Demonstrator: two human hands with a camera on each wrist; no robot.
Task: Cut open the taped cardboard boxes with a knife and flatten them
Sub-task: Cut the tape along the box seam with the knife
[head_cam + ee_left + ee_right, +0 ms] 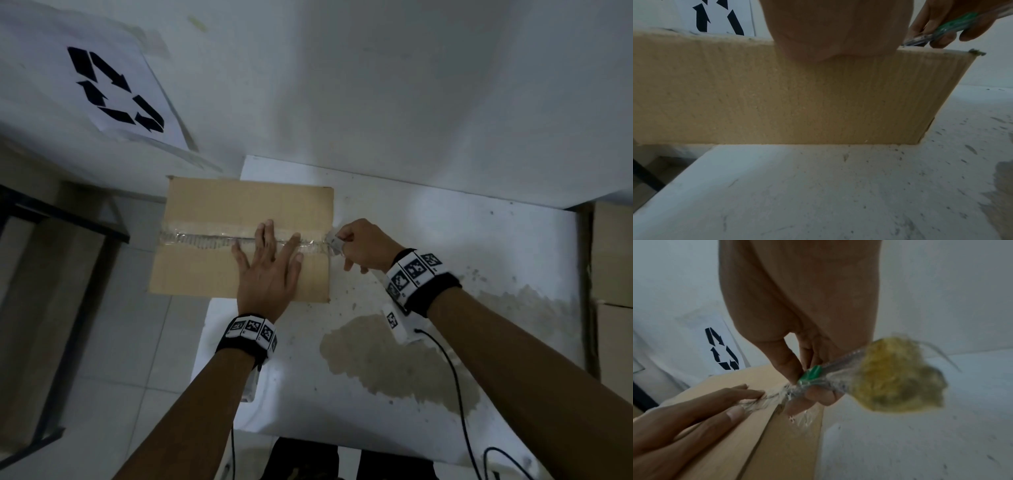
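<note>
I see the cardboard box (239,212) sitting on the white table (445,246), its left end overhanging; my left hand (265,270) presses flat, fingers spread, across the taped seam (205,238); my right hand (363,245) clamps the green-handled knife (812,374) at the box's right edge.

My knife (818,374) blade — hidden under crumpled tape (774,395); a blurred yellow-green clump (898,378) covers the handle end — unidentifiable.
</note>
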